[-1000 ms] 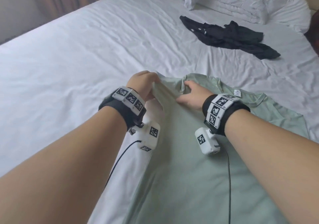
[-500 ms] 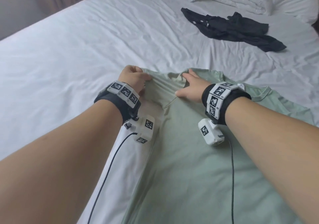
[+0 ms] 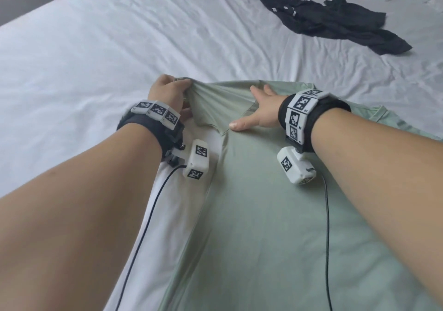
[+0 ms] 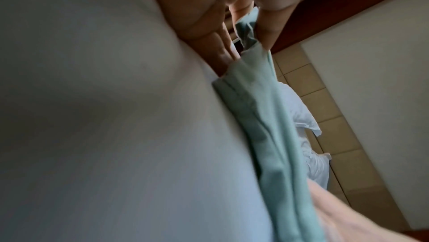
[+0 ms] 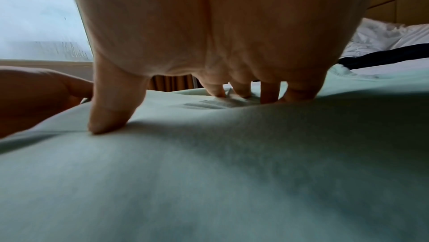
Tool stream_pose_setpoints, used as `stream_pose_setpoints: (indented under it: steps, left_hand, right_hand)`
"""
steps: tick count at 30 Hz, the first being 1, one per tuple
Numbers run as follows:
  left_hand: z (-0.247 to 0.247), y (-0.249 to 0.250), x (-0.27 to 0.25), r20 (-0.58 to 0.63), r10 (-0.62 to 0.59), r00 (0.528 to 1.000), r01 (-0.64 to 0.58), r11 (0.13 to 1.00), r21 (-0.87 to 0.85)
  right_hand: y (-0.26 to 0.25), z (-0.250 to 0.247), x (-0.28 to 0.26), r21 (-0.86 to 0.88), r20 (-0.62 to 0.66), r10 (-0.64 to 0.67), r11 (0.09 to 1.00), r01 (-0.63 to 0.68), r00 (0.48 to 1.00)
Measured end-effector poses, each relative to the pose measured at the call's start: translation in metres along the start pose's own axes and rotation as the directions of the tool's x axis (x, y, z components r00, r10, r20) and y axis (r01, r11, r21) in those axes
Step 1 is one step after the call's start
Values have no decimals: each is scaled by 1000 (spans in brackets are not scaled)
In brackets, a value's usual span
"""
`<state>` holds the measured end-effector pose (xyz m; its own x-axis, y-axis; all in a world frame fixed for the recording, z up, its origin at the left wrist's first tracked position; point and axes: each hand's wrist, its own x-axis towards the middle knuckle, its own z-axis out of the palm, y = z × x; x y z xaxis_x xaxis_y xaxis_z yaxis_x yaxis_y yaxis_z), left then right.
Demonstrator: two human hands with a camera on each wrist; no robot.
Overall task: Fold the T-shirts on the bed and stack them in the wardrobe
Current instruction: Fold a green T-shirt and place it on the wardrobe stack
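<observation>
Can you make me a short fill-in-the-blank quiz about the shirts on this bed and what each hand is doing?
1. The left hand pinches a bunched edge of the ____ shirt.
2. The right hand lies flat on that shirt with its fingers ____.
3. The black shirt lies crumpled on the ____ sheet.

Missing words: green; straight; white
</observation>
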<state>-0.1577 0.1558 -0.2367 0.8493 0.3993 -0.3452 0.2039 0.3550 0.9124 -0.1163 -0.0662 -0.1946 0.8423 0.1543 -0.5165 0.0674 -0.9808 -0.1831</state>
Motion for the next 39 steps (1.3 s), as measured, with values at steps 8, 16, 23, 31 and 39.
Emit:
stream_pose_setpoints:
  steps: [8,16,23,31,39]
  left_hand:
    - [0,0,-7,180,-74,981,71,997,20]
    - [-8,-17,-5,132,91,987,-91,996,-6]
    - [-5,-17,-11,151,89,985,-102,991,85]
    - [-5,-10,-13,151,38,988,-72,971,228]
    - [31,41,-59,391,191,900,-435,386,813]
  right_hand:
    - [-21,11,17,-86,47,41,996,-36,998]
    - [-20,13,17,-123,59,46,992,-38,997]
    - [-21,15,18,-166,33,44,985,-38,998]
    - [-17,15,14,-52,31,32,998,-30,999]
    - [12,-11,-32,667,-134,-124,722,182,983]
